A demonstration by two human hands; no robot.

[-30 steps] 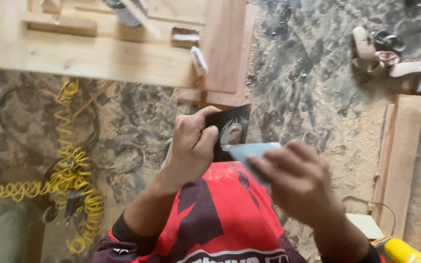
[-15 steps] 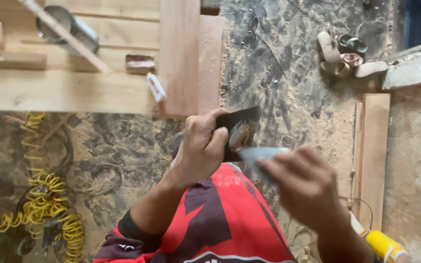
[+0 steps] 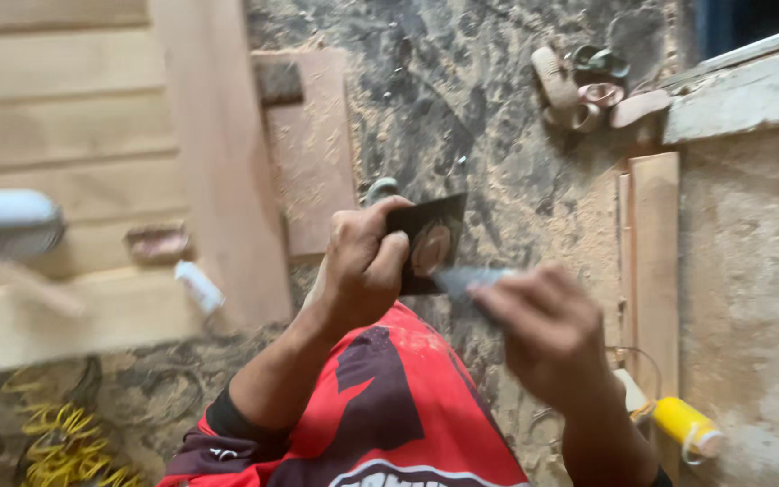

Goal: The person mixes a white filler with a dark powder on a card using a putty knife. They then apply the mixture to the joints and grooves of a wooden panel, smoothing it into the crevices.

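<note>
Head view: left hand [image 3: 362,266] grips a dark square packet [image 3: 427,242]; right hand [image 3: 547,329] pinches a pale strip [image 3: 468,280].

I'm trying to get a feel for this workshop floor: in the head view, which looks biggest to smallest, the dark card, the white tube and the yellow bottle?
1. dark card, though nearest the camera
2-3. yellow bottle and white tube: too alike to rank

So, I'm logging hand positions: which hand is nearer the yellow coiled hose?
Left. The left hand grips a dark card right of and above the yellow coiled hose; the right hand is farther right.
</note>
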